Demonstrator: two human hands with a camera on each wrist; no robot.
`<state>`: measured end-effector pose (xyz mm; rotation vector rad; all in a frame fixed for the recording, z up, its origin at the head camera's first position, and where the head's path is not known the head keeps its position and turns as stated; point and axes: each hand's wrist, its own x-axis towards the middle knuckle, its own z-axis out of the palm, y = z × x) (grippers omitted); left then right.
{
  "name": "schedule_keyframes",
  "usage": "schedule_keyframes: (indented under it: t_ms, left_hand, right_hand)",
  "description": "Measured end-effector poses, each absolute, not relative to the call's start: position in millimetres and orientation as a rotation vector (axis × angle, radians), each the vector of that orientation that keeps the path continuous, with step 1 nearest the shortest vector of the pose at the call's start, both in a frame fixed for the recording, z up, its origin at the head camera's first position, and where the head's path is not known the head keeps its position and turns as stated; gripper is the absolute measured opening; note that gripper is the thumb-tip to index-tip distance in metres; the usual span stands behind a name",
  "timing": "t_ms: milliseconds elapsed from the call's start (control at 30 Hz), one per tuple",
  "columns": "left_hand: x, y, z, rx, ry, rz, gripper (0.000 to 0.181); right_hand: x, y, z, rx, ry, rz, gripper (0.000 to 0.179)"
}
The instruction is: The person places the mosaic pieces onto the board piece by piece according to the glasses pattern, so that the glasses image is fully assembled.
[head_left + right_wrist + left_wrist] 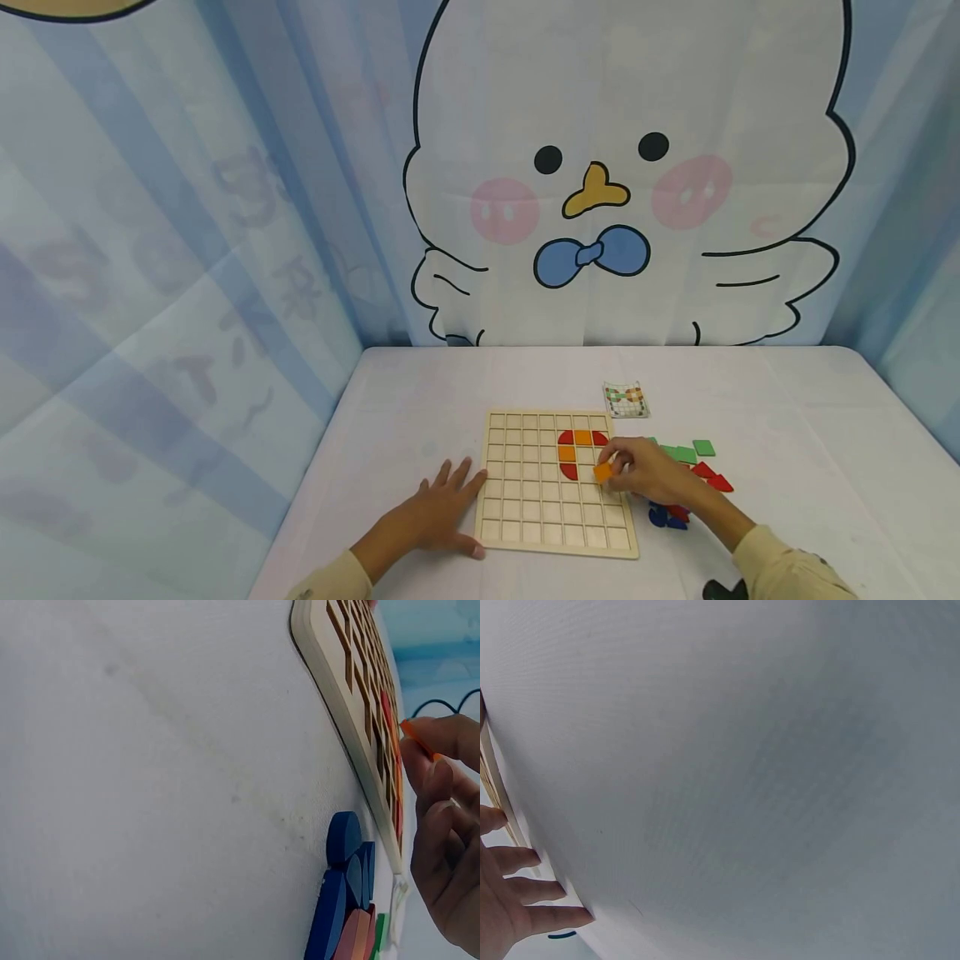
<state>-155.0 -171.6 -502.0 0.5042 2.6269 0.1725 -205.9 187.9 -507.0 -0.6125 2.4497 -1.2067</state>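
Orange square (603, 472) in right hand (651, 469), fingers (433, 840) bent, over gridded board (531, 510).

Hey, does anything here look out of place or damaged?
Nothing looks spilled or damaged; the placed red rounded pieces and orange square tiles sit neatly in the pale wooden grid board. One oddity: a black object by the beige right sleeve, unlike the coloured pieces; too cut off to identify.

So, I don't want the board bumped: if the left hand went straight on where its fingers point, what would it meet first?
Probably the board's left edge: the left hand has its index fingertip right beside it, though contact is unclear.
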Motion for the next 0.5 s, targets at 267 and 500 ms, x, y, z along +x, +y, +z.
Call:
schedule_keyframes:
  t_ms: [267,500]
  left_hand:
    - [-155,-171,-502,0.502,2.626,0.179,0.111]
    - [-156,-171,-504,0.502,2.624,0.169,0.111]
  right_hand:
    - [-204,178,-513,-0.598,2.508,-1.204,0.026]
    - [-203,173,-516,-0.579,2.535,-1.223,0.024]
